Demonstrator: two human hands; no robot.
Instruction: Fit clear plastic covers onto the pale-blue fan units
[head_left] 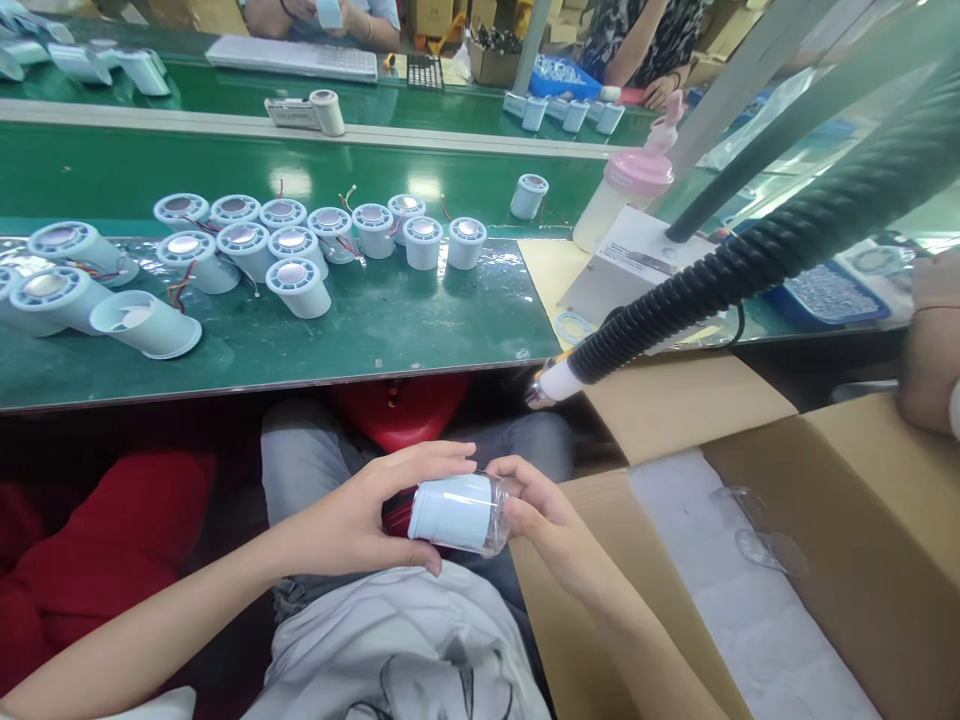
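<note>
Over my lap I hold a light blue cylindrical housing (451,510) lying on its side. My left hand (375,510) curves around its left end, fingers above and thumb below. A clear plastic cover (496,515) encloses the right end of the housing. Fingers and thumb of my right hand (544,515) grip that cover at its end. What the housing contains cannot be seen from here.
Several similar blue housings with wires (298,285) stand on the green bench (420,330). A black corrugated hose (675,300) slants in from the upper right. At right is an open cardboard box (847,520). Behind the hose stands a pink-topped bottle (626,190). Other people work across the bench.
</note>
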